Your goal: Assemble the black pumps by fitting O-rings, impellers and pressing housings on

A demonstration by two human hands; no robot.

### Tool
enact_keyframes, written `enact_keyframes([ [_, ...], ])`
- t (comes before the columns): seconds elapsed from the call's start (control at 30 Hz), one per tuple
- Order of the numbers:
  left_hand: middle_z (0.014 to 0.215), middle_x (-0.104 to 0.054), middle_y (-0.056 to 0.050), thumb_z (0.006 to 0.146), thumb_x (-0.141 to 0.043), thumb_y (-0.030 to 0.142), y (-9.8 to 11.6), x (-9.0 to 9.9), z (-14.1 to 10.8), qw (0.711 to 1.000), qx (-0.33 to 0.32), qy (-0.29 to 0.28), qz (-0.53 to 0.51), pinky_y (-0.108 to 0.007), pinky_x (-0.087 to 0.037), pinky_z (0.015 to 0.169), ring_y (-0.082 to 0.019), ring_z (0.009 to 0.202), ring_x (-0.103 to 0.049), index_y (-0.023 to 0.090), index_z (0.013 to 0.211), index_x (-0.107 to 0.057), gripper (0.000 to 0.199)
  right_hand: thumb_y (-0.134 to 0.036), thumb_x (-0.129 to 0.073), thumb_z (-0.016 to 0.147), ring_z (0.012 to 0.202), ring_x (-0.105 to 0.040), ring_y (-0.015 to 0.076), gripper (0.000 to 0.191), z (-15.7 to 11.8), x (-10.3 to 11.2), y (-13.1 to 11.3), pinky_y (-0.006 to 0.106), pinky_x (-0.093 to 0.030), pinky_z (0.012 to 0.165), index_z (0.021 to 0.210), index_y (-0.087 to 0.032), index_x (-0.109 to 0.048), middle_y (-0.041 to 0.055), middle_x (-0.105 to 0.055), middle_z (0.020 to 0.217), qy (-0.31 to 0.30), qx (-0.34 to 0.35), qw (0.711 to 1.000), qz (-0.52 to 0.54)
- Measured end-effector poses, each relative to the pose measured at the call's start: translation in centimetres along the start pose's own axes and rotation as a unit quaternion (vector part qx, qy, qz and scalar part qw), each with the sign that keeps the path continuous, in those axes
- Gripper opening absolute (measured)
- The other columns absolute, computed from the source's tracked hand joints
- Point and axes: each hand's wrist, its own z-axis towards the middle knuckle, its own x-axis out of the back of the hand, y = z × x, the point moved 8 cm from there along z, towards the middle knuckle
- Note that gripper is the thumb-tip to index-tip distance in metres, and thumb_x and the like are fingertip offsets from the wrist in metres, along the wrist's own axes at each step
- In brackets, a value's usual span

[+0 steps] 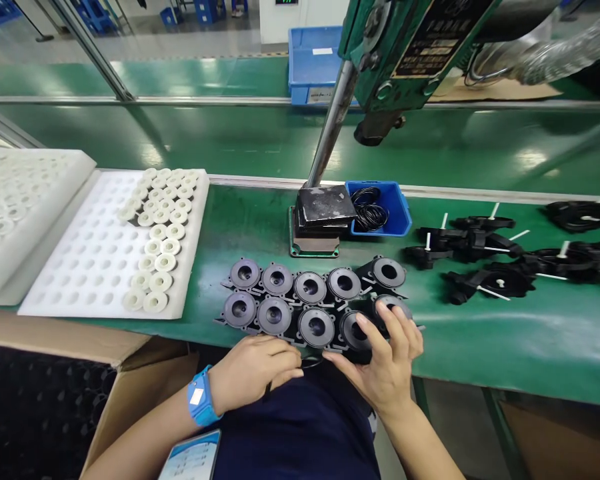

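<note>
Two rows of round black plastic housings [317,327] stand close together on the green bench in front of me, each with a hole in its middle. My left hand [263,367] is closed at the near edge of the rows, palm down. A thin black ring [311,362] shows by its fingertips and a dark bit hangs below; the palm's contents are mostly hidden. Over the right end of the near row, my right hand [387,360] has its fingers spread, fingertips at the housings, and partly covers two of them.
A blue bin [397,213] of black rings stands behind the rows, beside a press base [314,247]. The green press head [395,60] hangs above. White foam tray [100,253] with white rings lies left, an open carton [115,400] below. Black parts with white sticks [500,280] lie right.
</note>
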Motion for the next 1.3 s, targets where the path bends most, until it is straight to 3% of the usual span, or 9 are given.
enact_keyframes([
  [0.17, 0.101, -0.075, -0.003, 0.101, -0.052, 0.026, -0.6, 0.5, 0.7, 0.998, 0.03, 0.056, 0.012, -0.024, -0.058, 0.076, -0.014, 0.085, -0.072, 0.02, 0.099, -0.067, 0.016, -0.066, -0.06, 0.087, 0.135, -0.047, 0.0307, 0.061, 1.2, 0.4, 0.6, 0.045, -0.034, 0.114, 0.125, -0.018, -0.057, 0.0163, -0.056, 0.134, -0.003, 0.002, 1.0, 0.021],
  [0.3, 0.092, -0.075, -0.003, 0.101, -0.054, 0.024, 0.6, 2.5, 0.4, 0.994, 0.006, 0.109, 0.007, -0.024, -0.055, 0.07, -0.012, 0.076, -0.069, 0.019, 0.092, -0.066, 0.016, -0.049, -0.064, 0.091, 0.115, -0.059, 0.0213, 0.048, 2.2, 2.6, -2.2, 0.034, -0.046, 0.1, 0.125, -0.016, -0.057, 0.0121, -0.066, 0.111, 0.006, 0.048, 0.988, 0.148],
  [0.43, 0.091, -0.077, -0.005, 0.101, -0.054, 0.022, 2.3, 5.2, -0.8, 0.989, -0.051, 0.137, 0.008, -0.027, -0.052, 0.069, -0.013, 0.077, -0.07, 0.018, 0.094, -0.067, 0.016, -0.03, -0.067, 0.092, 0.096, -0.065, 0.0125, 0.043, 3.9, 2.4, -5.9, 0.025, -0.055, 0.083, 0.129, -0.013, -0.054, 0.0103, -0.068, 0.109, -0.094, 0.029, 0.924, 0.369],
  [0.53, 0.09, -0.077, -0.005, 0.1, -0.055, 0.021, 2.2, 6.8, -1.6, 0.987, -0.046, 0.156, -0.001, -0.028, -0.052, 0.07, -0.014, 0.082, -0.072, 0.019, 0.098, -0.068, 0.013, -0.012, -0.063, 0.091, 0.08, -0.064, 0.0063, 0.021, 5.1, 1.6, -7.3, 0.018, -0.054, 0.073, 0.111, -0.018, -0.061, 0.0017, -0.069, 0.091, -0.148, -0.003, 0.862, 0.484],
  [0.63, 0.087, -0.077, -0.004, 0.1, -0.059, 0.025, 0.9, 8.5, -2.5, 0.978, -0.012, 0.202, -0.058, -0.028, -0.053, 0.071, -0.013, 0.08, -0.072, 0.02, 0.101, -0.069, 0.012, -0.015, -0.065, 0.09, 0.076, -0.062, 0.007, 0.011, 6.2, 1.1, -7.4, 0.02, -0.053, 0.071, 0.1, -0.02, -0.062, -0.002, -0.066, 0.078, -0.172, -0.002, 0.821, 0.544],
  [0.73, 0.089, -0.075, -0.003, 0.099, -0.061, 0.026, -0.4, 9.6, -2.8, 0.975, 0.009, 0.21, -0.067, -0.029, -0.053, 0.077, -0.013, 0.082, -0.071, 0.022, 0.1, -0.071, 0.011, -0.02, -0.068, 0.089, 0.081, -0.062, 0.0098, 0.01, 7.2, 1.3, -7.1, 0.026, -0.05, 0.082, 0.098, -0.022, -0.065, -0.0029, -0.069, 0.081, -0.145, 0.081, 0.878, 0.449],
  [0.87, 0.096, -0.076, -0.002, 0.097, -0.059, 0.016, -0.9, 10.4, -2.3, 0.966, 0.002, 0.208, 0.153, -0.033, -0.046, 0.084, -0.017, 0.096, -0.068, 0.024, 0.105, -0.072, 0.017, -0.014, -0.069, 0.087, 0.097, -0.061, 0.0137, 0.017, 7.9, 0.7, -7.4, 0.033, -0.039, 0.093, 0.099, -0.026, -0.07, -0.0069, -0.072, 0.101, -0.072, 0.184, 0.958, 0.208],
  [1.03, 0.102, -0.077, -0.004, 0.098, -0.055, 0.014, -1.9, 10.1, -1.0, 0.938, 0.031, 0.2, 0.282, -0.035, -0.042, 0.084, -0.019, 0.099, -0.066, 0.02, 0.105, -0.071, 0.019, -0.02, -0.066, 0.092, 0.109, -0.06, 0.0172, 0.012, 8.8, -2.1, -7.5, 0.035, -0.037, 0.098, 0.103, -0.022, -0.068, -0.0049, -0.07, 0.115, -0.118, 0.17, 0.967, 0.148],
  [1.3, 0.103, -0.077, -0.004, 0.097, -0.062, 0.024, -3.3, 8.9, -0.8, 0.958, 0.074, 0.156, 0.229, -0.033, -0.044, 0.082, -0.018, 0.097, -0.065, 0.019, 0.109, -0.071, 0.016, -0.029, -0.066, 0.093, 0.109, -0.064, 0.0156, 0.017, 8.8, -3.2, -7.6, 0.033, -0.041, 0.1, 0.105, -0.017, -0.066, 0.0034, -0.07, 0.116, -0.149, 0.137, 0.959, 0.2],
])
